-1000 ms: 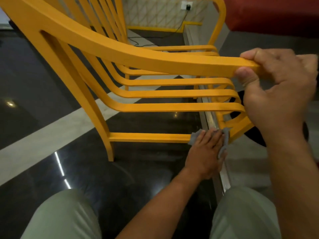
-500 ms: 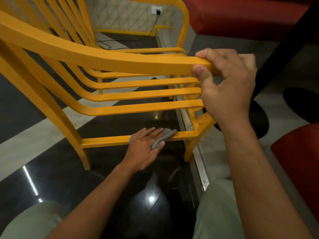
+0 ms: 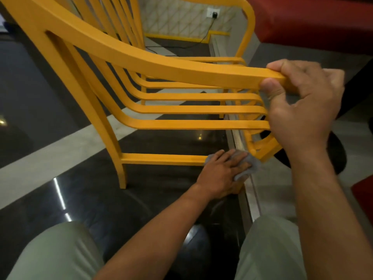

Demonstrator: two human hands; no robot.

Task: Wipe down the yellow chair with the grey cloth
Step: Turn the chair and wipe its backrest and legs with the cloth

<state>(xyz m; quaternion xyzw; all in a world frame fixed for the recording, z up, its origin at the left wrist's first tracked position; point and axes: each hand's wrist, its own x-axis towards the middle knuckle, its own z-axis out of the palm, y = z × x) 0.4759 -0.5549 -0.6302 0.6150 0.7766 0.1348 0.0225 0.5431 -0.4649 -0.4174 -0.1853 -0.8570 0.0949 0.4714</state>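
The yellow slatted chair point(image 3: 161, 69) fills the upper half of the view, seen from its side. My right hand point(image 3: 302, 102) grips the front end of its near armrest, thumb underneath. Below, my left hand point(image 3: 224, 172) presses the grey cloth point(image 3: 250, 164) flat against the right end of the low side rung, close to the front leg. Most of the cloth is hidden under my fingers; only its edges show.
Glossy black floor point(image 3: 90, 199) with a pale stripe runs under the chair. A metal floor strip point(image 3: 250, 195) passes by the front leg. Red seating point(image 3: 312, 21) stands at the upper right, a black round base point(image 3: 335, 152) behind my right wrist. My knees sit at the bottom.
My left hand slid the cloth right along the low rung, from its middle back to the end by the front leg. My right hand kept its hold on the armrest.
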